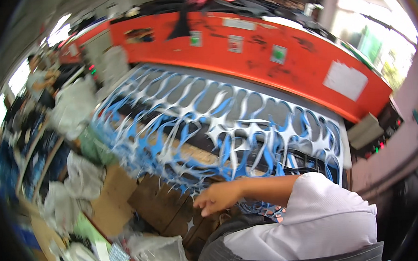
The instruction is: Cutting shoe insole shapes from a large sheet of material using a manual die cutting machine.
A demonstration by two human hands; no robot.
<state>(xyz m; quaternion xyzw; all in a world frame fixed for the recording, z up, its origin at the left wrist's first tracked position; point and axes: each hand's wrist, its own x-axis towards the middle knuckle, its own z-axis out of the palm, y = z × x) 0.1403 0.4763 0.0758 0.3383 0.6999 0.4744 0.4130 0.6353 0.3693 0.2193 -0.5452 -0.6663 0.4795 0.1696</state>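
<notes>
My right hand reaches leftward across the front of my body, its forearm in a short white sleeve. Slightly blurred, its fingers look loosely bent and apart, with nothing visible in them. Just beyond the hand hangs a cut-out sheet, white on one side and blue on the other. Rows of long sole-shaped holes leave only thin strips between them. The far part of this sheet lies flat on a dark grey machine bed; its near part sags in a tangle over the front edge. My left hand is out of view.
Behind the bed stands a long orange-red machine beam with dark material on top. A control box with lit indicators is at right. White sacks, plastic bags and brown cardboard crowd the left. Another person is far left.
</notes>
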